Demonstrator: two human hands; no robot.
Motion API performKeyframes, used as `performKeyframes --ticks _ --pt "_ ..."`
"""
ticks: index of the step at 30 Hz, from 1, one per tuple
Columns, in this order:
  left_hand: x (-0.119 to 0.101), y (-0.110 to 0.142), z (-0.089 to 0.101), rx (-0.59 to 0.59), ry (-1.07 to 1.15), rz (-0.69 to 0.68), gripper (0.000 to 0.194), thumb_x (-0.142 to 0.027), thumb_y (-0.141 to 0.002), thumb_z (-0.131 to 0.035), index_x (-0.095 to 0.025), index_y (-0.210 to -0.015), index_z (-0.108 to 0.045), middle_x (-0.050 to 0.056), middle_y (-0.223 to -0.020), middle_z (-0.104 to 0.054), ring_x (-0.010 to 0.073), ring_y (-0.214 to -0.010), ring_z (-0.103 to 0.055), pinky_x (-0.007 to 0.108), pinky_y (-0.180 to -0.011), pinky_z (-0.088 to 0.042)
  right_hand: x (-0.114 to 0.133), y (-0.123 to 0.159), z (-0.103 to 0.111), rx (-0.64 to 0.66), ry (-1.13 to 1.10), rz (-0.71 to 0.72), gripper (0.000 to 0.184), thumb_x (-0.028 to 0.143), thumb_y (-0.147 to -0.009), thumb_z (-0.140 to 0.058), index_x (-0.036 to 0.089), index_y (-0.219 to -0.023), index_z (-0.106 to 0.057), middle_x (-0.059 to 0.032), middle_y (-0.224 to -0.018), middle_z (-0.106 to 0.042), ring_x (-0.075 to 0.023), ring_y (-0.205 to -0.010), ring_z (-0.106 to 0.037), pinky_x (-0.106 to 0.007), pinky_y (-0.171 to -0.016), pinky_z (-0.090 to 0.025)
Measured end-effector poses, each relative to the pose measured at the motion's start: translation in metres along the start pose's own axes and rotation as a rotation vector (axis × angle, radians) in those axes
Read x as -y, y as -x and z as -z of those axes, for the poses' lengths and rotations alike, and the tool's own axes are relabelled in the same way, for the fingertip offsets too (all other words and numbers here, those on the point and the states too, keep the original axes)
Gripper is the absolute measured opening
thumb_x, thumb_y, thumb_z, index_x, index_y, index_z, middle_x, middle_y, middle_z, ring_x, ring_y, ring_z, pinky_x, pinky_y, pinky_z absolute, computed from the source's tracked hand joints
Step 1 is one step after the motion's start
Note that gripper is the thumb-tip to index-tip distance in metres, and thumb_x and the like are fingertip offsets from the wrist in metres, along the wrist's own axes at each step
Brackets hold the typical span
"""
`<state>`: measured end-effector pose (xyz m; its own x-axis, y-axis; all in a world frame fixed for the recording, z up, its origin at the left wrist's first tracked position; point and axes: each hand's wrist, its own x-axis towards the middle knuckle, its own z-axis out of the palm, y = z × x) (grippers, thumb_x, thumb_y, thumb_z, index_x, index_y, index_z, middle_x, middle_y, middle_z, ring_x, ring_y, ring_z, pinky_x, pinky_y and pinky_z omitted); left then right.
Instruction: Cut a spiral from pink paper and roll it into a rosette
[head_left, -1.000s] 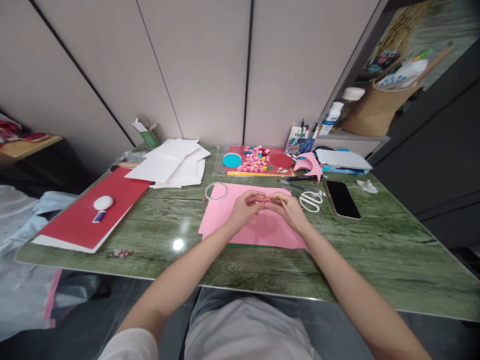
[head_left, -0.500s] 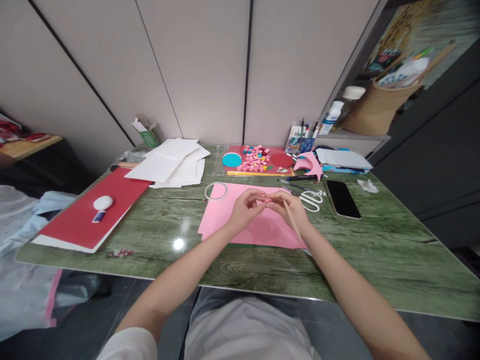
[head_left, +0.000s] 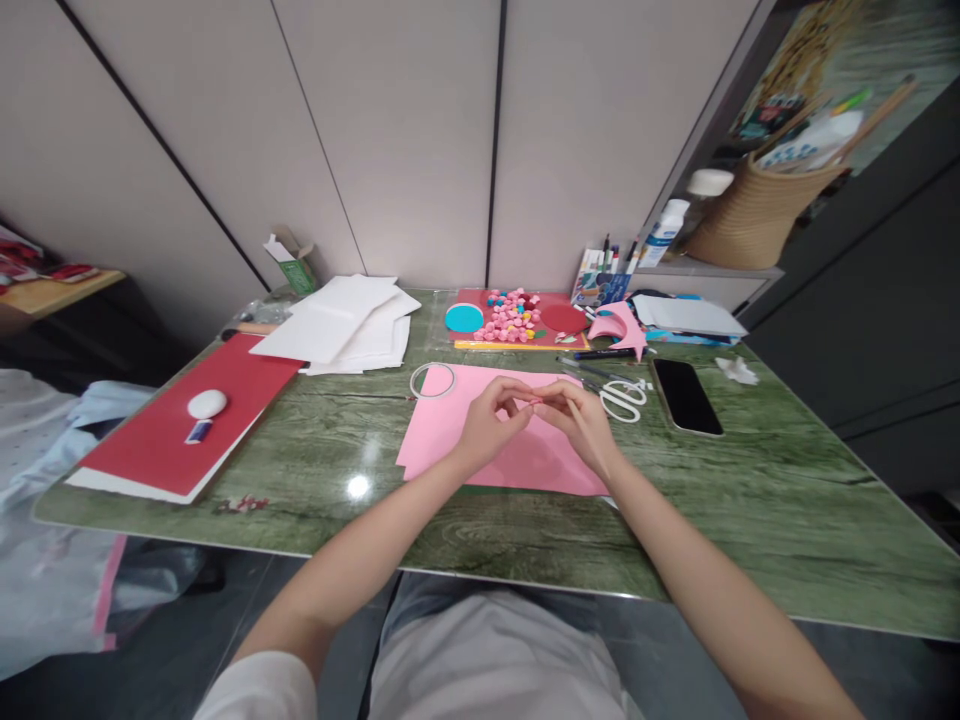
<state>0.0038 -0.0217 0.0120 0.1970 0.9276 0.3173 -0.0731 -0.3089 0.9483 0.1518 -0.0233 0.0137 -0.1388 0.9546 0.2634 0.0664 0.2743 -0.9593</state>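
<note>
My left hand (head_left: 489, 420) and my right hand (head_left: 592, 430) meet fingertip to fingertip just above the pink paper sheets (head_left: 427, 430). Pinched between them is a small pink paper piece (head_left: 536, 401), mostly hidden by the fingers. A thin wooden stick (head_left: 583, 426) lies along my right hand, tucked by the fingers and pointing back to the wrist. White-handled scissors (head_left: 624, 400) rest right of the right hand. Beyond the hands, many small folded pink paper pieces (head_left: 504, 322) are heaped on a red sheet, beside a blue disc (head_left: 464, 319) and a red disc (head_left: 562, 318).
A phone (head_left: 686, 397) and a crumpled tissue (head_left: 736, 371) lie to the right. Pink paper scrap (head_left: 619, 325) and a marker box (head_left: 600, 280) are at the back. A white ring of tape (head_left: 433, 366), white sheets (head_left: 330, 325) and a red sheet (head_left: 165, 430) are leftward.
The fingers have shifted slightly around the small pink piece, which shows less. The wooden stick now lies closer against the right hand. Everything on the table stays put.
</note>
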Motion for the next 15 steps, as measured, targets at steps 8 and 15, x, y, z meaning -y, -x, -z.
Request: performKeyframes --ticks 8,15 --pt "0.003 0.004 -0.002 -0.019 0.001 -0.035 0.019 -0.024 -0.071 -0.059 -0.017 -0.088 -0.054 0.005 -0.087 -0.059 0.0120 -0.076 -0.055 0.025 -0.071 -0.040 -0.005 0.001 -0.001 0.031 -0.070 0.018 0.018 0.033 -0.068 -0.064 0.023 -0.083 -0.058 -0.0004 -0.082 -0.060 -0.0161 -0.079 -0.058 -0.031 -0.074 -0.046" --pt "0.025 -0.009 0.005 0.064 0.266 0.319 0.028 -0.026 -0.064 -0.065 -0.015 -0.087 -0.053 0.004 -0.075 -0.062 0.0125 -0.069 -0.059 0.026 -0.066 -0.042 -0.025 -0.009 0.004 0.121 0.099 -0.045 0.026 0.038 -0.072 -0.059 0.020 -0.091 -0.059 -0.0019 -0.075 -0.061 -0.0160 -0.067 -0.058 -0.031 -0.066 -0.047"
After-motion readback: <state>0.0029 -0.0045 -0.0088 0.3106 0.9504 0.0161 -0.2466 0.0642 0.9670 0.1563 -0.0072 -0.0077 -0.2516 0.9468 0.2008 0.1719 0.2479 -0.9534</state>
